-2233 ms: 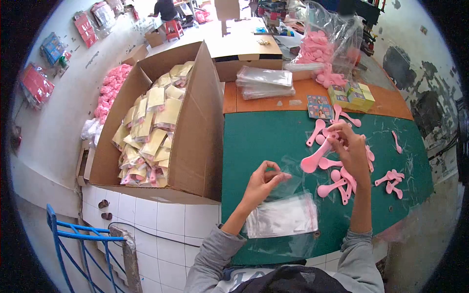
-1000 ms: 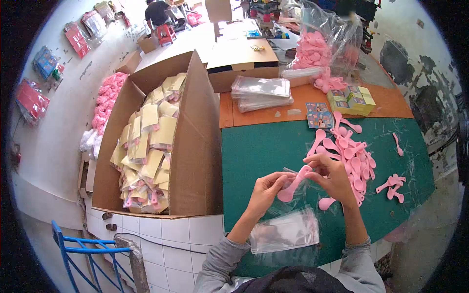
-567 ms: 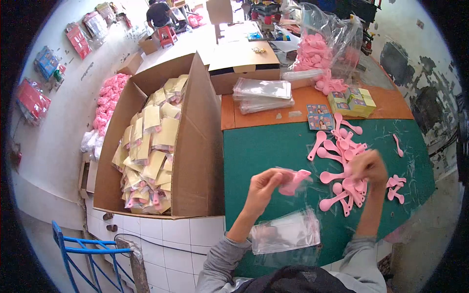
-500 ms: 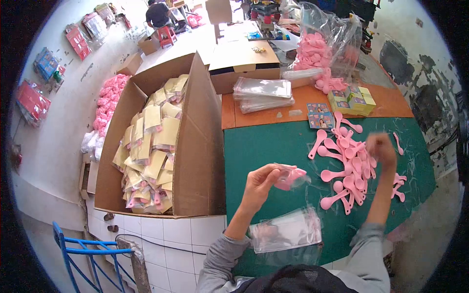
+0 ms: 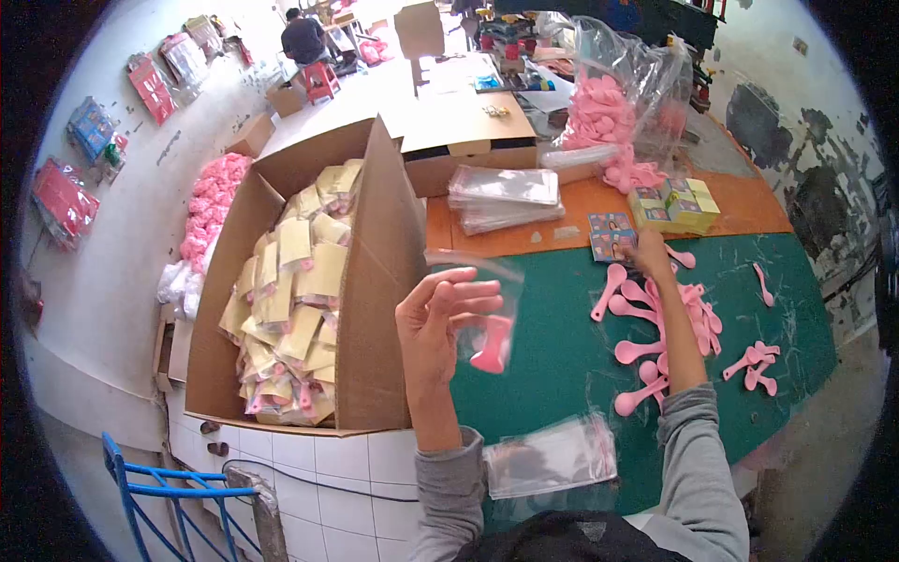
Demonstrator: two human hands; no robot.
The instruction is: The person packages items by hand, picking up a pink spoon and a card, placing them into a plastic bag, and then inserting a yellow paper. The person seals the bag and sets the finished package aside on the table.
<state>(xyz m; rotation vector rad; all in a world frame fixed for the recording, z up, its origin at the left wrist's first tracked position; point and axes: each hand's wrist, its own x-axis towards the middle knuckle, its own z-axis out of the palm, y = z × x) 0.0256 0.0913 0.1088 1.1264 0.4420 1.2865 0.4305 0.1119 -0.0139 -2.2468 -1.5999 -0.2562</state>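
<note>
My left hand (image 5: 438,323) is raised beside the carton and holds a clear plastic bag (image 5: 506,290), its fingers partly stretched across the film. A pink spoon (image 5: 492,347) shows in the lower part of this bag. My right hand (image 5: 648,255) reaches over the table to the printed cards (image 5: 611,236), fingertips at their right edge; a grip cannot be made out. Under the right forearm lies a heap of pink measuring spoons (image 5: 634,351), partly hidden. A pile of flat clear bags (image 5: 552,459) lies near the front edge.
A large carton (image 5: 379,309) at the left holds many bagged packets with yellowish cards. Behind the green table top (image 5: 562,365) are stacked clear sleeves (image 5: 506,187), yellow-edged card stacks (image 5: 688,208) and a big bag of pink spoons (image 5: 604,112). A person (image 5: 302,39) sits far back.
My left hand has moved left and up with the bag, which now hangs spread out with the spoon low in it. My right hand has gone from the spoon heap to the printed cards.
</note>
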